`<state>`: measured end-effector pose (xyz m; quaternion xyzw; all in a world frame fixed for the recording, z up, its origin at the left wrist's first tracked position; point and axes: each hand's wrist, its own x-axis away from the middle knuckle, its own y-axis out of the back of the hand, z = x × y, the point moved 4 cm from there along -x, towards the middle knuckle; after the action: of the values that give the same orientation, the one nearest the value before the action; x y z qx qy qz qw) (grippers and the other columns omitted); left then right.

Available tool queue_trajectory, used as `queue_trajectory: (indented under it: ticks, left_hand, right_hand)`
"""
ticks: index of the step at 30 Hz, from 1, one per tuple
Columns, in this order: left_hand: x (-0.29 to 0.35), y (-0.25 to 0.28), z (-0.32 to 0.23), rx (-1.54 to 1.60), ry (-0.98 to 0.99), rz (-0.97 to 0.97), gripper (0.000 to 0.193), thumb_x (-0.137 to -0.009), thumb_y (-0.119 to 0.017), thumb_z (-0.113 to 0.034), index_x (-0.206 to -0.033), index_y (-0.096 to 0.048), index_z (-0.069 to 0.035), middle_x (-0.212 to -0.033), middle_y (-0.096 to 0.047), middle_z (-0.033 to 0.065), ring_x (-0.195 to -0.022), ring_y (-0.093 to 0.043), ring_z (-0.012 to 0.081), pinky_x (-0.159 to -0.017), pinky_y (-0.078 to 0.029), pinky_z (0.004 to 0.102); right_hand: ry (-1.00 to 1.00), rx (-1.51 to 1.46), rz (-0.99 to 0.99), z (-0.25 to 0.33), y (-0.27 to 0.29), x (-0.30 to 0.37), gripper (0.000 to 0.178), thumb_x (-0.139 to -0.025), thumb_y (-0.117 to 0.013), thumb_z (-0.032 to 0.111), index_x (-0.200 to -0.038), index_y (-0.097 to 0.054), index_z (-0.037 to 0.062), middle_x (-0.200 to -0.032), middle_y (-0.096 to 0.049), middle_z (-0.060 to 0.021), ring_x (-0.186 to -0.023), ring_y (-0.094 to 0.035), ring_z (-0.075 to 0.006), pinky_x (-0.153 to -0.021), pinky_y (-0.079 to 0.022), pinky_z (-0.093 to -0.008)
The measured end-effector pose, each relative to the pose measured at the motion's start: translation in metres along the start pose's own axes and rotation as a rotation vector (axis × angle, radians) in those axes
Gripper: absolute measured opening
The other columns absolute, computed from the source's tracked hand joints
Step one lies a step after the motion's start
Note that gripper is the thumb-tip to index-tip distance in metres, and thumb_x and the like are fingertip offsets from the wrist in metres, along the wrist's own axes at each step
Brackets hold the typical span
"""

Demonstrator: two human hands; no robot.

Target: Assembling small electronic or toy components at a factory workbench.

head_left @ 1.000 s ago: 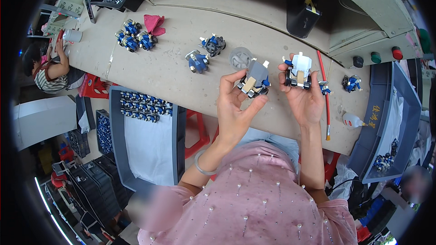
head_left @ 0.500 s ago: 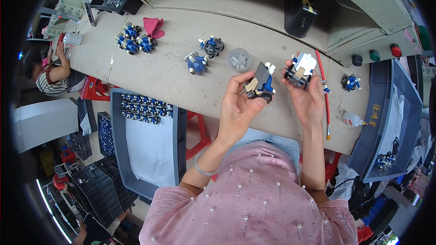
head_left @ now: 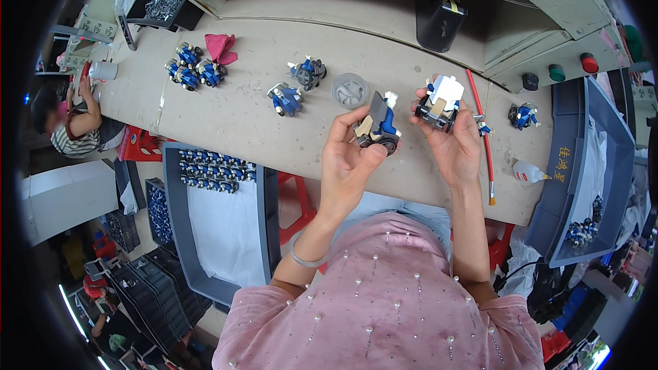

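My left hand (head_left: 346,171) grips a toy wheelchair figurine (head_left: 377,125) by its lower part, thumb on the near side; its dark grey back panel and blue figure face up. Beside it, my right hand (head_left: 458,154) holds a second wheelchair figurine (head_left: 441,103) with a white panel on its back and dark wheels. The two toys are apart, both raised over the table (head_left: 404,175). Just beyond my left hand stands a clear round cup (head_left: 350,90). Two more blue figurines (head_left: 296,85) rest on the table left of the cup.
Several figurines (head_left: 195,68) cluster at the left by a red cloth (head_left: 220,48). A red-handled brush (head_left: 482,123), a white bottle (head_left: 528,171) and another figurine (head_left: 524,115) lie at the right. Grey bins (head_left: 269,219) (head_left: 548,226) flank me. A co-worker (head_left: 75,116) sits far left.
The whole scene has shifted a little to the left in view. Both hands keep hold of their figurines, at almost the same angles.
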<state>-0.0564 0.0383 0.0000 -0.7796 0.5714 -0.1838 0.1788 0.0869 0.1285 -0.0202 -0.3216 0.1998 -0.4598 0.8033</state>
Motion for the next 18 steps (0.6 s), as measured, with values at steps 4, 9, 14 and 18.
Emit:
queue_trajectory:
  ticks: [4, 9, 14, 18]
  left_hand:
    - [-0.001, 0.001, 0.000, -0.013, 0.012, -0.005, 0.051, -0.086, -0.063, -0.007, -0.127, -0.035, 0.006, -0.112, -0.051, 0.0142, -0.095, -0.062, 0.0227, -0.086, -0.051, 0.0338]
    - [-0.002, 0.001, 0.002, -0.002, -0.036, 0.011, 0.051, -0.091, -0.059, -0.026, -0.126, -0.038, 0.006, -0.119, -0.055, 0.0261, -0.089, -0.065, 0.0277, -0.075, -0.052, 0.0338]
    - [-0.002, 0.002, 0.001, -0.006, -0.007, 0.008, 0.054, -0.091, -0.059, -0.030, -0.127, -0.038, 0.006, -0.119, -0.055, 0.0265, -0.089, -0.064, 0.0284, -0.075, -0.052, 0.0339]
    - [-0.001, 0.003, 0.001, -0.003, -0.003, 0.021, 0.055, -0.091, -0.059, -0.032, -0.126, -0.039, 0.006, -0.119, -0.055, 0.0267, -0.089, -0.064, 0.0285, -0.075, -0.052, 0.0338]
  right_hand:
    - [0.004, 0.061, -0.018, 0.000, -0.001, 0.000, 0.062, -0.091, -0.054, 0.039, -0.133, -0.035, -0.0023, -0.125, -0.052, -0.0216, -0.110, -0.056, -0.0255, -0.094, -0.045, -0.0419]
    - [0.058, 0.163, -0.047, 0.002, -0.003, 0.002, 0.076, -0.082, -0.067, 0.036, -0.136, -0.033, -0.0033, -0.125, -0.052, -0.0189, -0.108, -0.057, -0.0270, -0.090, -0.046, -0.0393]
    - [0.065, 0.253, -0.038, 0.003, -0.008, 0.001, 0.082, -0.078, -0.070, 0.041, -0.136, -0.033, -0.0033, -0.125, -0.052, -0.0179, -0.109, -0.056, -0.0245, -0.091, -0.045, -0.0382]
    - [0.078, 0.302, -0.056, 0.003, -0.011, 0.001, 0.081, -0.076, -0.072, 0.044, -0.134, -0.037, -0.0019, -0.121, -0.055, -0.0163, -0.108, -0.056, -0.0170, -0.090, -0.046, -0.0293]
